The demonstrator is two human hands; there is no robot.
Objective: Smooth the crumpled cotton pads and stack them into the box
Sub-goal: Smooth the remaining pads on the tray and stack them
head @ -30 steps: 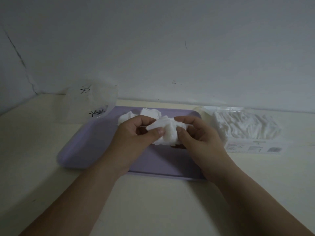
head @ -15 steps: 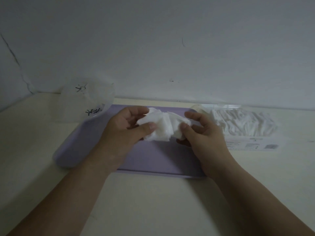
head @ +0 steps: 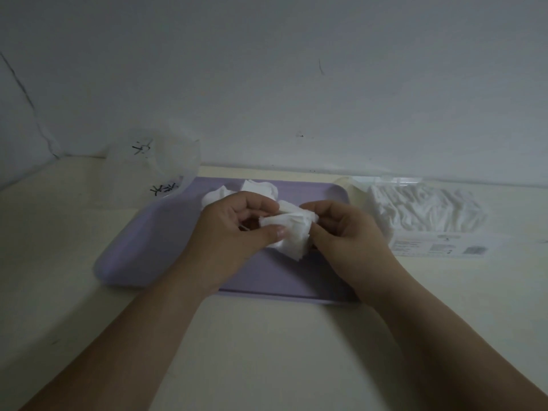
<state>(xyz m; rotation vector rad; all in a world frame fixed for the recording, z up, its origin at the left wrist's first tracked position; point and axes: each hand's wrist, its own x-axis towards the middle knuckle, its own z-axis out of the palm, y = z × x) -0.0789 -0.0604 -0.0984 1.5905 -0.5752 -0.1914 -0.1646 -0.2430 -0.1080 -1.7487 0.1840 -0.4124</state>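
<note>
I have the left hand and right hand pinching one crumpled cotton pad in curled fingers above the purple tray; the box sits right on the counter.

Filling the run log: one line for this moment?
phase: smoothing; left hand pinches crumpled cotton pad; right hand pinches it; over purple tray

We are in a plain, dim room, home or workspace we cannot tell: a cream table meets a bare white wall with a crack.
</note>
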